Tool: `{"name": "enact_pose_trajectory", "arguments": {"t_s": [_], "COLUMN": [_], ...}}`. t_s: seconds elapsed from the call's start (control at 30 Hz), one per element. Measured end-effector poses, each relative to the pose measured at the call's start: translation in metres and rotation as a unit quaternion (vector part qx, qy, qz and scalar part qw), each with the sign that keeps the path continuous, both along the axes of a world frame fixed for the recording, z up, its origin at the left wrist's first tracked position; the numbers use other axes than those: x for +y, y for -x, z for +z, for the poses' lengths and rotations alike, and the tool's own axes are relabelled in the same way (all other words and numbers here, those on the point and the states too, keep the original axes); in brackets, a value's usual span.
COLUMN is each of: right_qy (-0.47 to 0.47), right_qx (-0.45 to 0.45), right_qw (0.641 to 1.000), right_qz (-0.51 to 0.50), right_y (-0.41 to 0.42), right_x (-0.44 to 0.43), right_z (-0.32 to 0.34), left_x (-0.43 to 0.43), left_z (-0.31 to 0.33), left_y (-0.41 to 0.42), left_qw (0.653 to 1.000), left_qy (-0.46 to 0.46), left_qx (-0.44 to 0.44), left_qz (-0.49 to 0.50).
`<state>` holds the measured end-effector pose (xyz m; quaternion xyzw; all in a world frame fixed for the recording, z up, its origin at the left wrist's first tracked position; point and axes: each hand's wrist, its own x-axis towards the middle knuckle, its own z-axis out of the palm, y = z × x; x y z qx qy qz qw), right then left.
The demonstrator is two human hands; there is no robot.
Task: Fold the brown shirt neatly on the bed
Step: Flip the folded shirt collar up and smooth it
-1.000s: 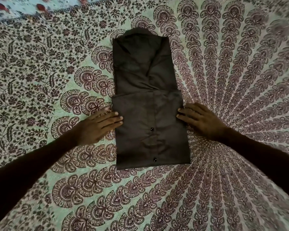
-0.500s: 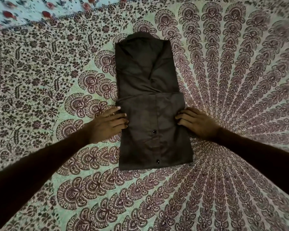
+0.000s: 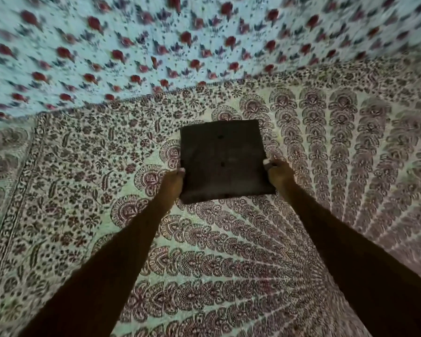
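The bed (image 3: 231, 254) under me is covered by a pale bedspread printed with dark maroon peacock-feather rows that fan out to my right, while leafy vines fill the side to my left. A narrow patterned border (image 3: 16, 183) runs down that left edge. Beyond the far hem lies a light blue cloth (image 3: 156, 45) scattered with red flowers, blurred in my view. The brown shirt (image 3: 223, 161) sits in the middle of the spread, near that far hem, folded down to a compact, nearly square packet with straight edges and flat faces. Two small dark buttons (image 3: 222, 164) show in a line down its centre. My left hand (image 3: 174, 182) grips the packet's left edge low down, thumb on top at the rim, the other fingers out of sight beneath the cloth. My right hand (image 3: 277, 173) pinches the right edge at about the same height, thumb on top and fingers curled under. Both of my forearms reach forward from the lower corners, well apart from each other, with the packet between them. Whether the packet rests on the spread or hangs just above it, I cannot tell.
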<state>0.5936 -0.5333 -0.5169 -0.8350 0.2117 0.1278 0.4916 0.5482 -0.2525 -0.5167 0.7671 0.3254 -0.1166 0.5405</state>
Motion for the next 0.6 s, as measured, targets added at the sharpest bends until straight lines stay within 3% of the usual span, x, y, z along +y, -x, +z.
{"name": "enact_pose_trajectory", "arguments": {"t_s": [0.1, 0.3, 0.43, 0.53, 0.6], "right_qy": [0.036, 0.078, 0.167, 0.195, 0.123], "right_qx": [0.008, -0.061, -0.098, -0.061, -0.008], "right_qw": [0.999, 0.995, 0.981, 0.979, 0.992], "right_qz": [0.012, -0.011, -0.029, -0.011, -0.017], "right_y": [0.008, 0.033, 0.041, 0.038, 0.030], "right_x": [0.002, 0.002, 0.017, 0.025, 0.025], "right_z": [0.007, -0.004, 0.005, 0.006, 0.009], "left_x": [0.001, -0.011, -0.025, -0.032, -0.031], "left_z": [-0.007, 0.002, 0.006, 0.007, 0.009], "left_y": [0.005, 0.023, 0.032, 0.025, 0.015], "left_qw": [0.999, 0.976, 0.964, 0.972, 0.990], "left_qy": [-0.026, -0.190, -0.263, -0.232, -0.117], "left_qx": [0.007, -0.006, -0.040, 0.005, 0.039], "left_qz": [-0.045, -0.108, -0.031, 0.021, 0.073]}}
